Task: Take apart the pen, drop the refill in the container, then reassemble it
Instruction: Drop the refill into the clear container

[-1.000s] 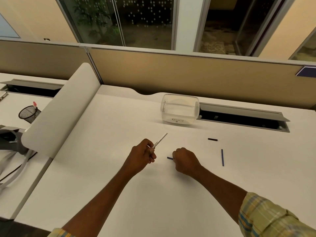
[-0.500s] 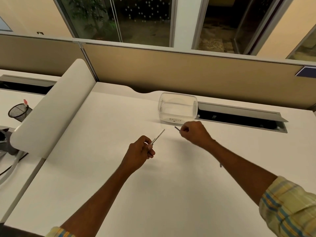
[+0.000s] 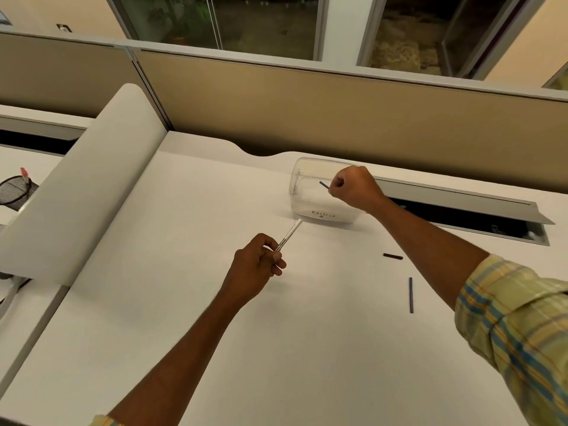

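My left hand [image 3: 257, 262] grips a white pen barrel [image 3: 289, 234], whose free end points up and right toward the container. A clear plastic container [image 3: 307, 192] with a handwritten label on its front stands at the back of the white desk [image 3: 190, 302]. My right hand [image 3: 353, 186] hovers over the container's right side, pinching a short dark refill [image 3: 324, 185] that sticks out to the left above the opening. A small black pen part [image 3: 392, 256] and a thin blue rod [image 3: 411, 295] lie on the desk to the right.
A curved white divider panel [image 3: 92, 179] borders the desk on the left. Beyond it stands a black mesh pen cup [image 3: 15, 192]. An open cable tray [image 3: 461, 216] runs behind the container to the right. A tan partition wall [image 3: 338, 118] closes the back.
My right hand picked a short dark piece up from the desk near my left hand and carried it up to above the container. My left hand stayed roughly in place with the barrel.
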